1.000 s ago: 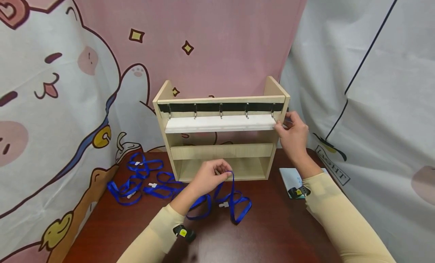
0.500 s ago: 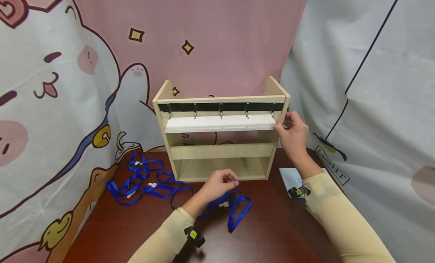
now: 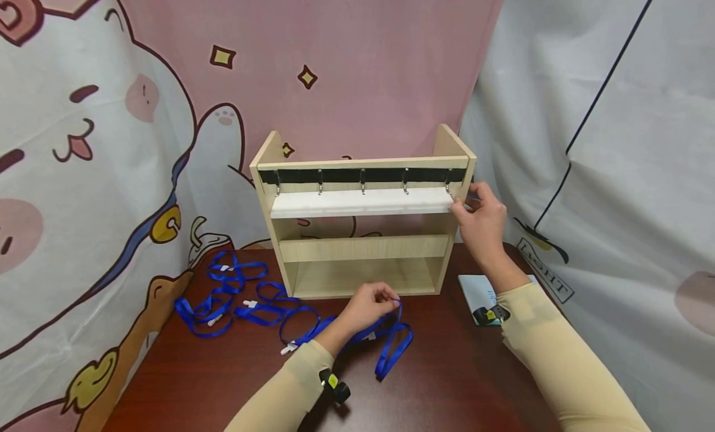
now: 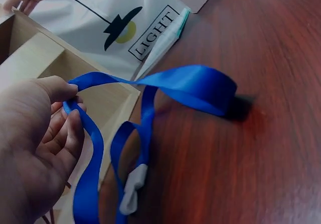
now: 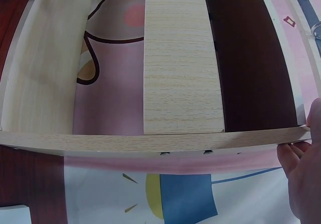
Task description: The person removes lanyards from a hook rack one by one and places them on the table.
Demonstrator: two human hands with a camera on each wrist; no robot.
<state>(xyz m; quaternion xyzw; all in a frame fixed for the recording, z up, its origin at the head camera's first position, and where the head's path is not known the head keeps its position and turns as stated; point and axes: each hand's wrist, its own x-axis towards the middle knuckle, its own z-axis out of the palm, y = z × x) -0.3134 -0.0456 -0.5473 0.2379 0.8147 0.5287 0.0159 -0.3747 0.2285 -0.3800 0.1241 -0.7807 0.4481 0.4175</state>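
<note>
My left hand pinches the strap of a blue lanyard between thumb and fingertips, low over the table before the shelf. The strap loops out beyond the fingers, and a white plastic clip hangs on it in the left wrist view. With my right hand I grip the right side panel of a pale wooden shelf, thumb in front and fingers round the outside. Across the shelf's upper part runs a black strip with several bare metal hooks, just above a white ledge.
Several more blue lanyards lie in loose loops on the dark red table, left of the shelf. A light blue booklet is at the right, partly under my right forearm. Printed curtains hang behind and on both sides.
The left hand has moved right and lower over the table, drawing the pinched lanyard along. Another white clip now shows beside the left wrist. My right hand keeps its place on the shelf.
</note>
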